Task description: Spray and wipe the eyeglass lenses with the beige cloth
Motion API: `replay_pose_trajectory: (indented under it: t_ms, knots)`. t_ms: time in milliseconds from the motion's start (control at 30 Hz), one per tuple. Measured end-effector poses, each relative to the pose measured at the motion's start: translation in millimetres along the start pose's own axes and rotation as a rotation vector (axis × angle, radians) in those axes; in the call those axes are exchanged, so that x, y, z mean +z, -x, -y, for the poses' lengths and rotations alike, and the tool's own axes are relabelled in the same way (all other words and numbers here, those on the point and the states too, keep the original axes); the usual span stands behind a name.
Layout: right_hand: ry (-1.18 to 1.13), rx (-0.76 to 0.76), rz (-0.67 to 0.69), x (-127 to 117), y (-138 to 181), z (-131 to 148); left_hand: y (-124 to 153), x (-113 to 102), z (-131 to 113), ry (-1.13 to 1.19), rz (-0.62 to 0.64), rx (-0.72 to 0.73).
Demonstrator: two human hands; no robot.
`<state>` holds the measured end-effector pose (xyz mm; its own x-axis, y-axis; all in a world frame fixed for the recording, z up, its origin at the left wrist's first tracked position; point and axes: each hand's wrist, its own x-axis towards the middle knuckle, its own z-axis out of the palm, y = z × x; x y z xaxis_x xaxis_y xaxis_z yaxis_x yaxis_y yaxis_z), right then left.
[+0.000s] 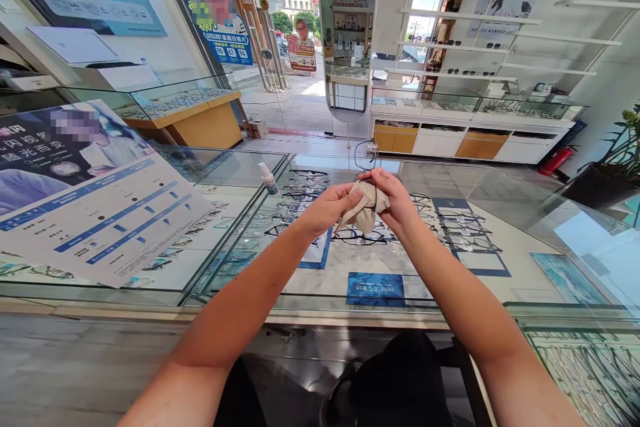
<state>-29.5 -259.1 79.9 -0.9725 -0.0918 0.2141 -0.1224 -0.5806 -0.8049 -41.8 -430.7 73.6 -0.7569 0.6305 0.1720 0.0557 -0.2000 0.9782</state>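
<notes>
Both my hands meet above a glass display counter (235, 280). My left hand (327, 205) is closed on a beige cleaning cloth (364, 210) that hangs down between the hands. My right hand (395, 197) pinches the same cloth around a pair of thin-framed glasses (367, 155), whose lens rises above my fingers. Part of the glasses is hidden inside the cloth.
A small spray bottle (269, 178) stands on the counter glass to the left of my hands. A large printed poster (95, 200) lies on the counter at left. Rows of eyeglass frames (460, 230) fill the case below. An oval mirror (347, 33) and wall shelves stand beyond.
</notes>
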Motion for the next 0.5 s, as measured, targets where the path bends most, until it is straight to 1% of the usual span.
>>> replay_pose_trajectory:
  t_ms: [67, 300, 500]
  knots:
    - [0.010, 0.000, 0.007, 0, 0, 1, 0, 1, -1, -0.017, -0.012, 0.011]
    - [-0.016, 0.013, 0.047, 2, 2, 1, 3, 9, -6, -0.055, -0.120, 0.028]
    - [0.001, 0.008, 0.043, 5, 4, -1, 5, 14, -7, -0.048, -0.196, 0.029]
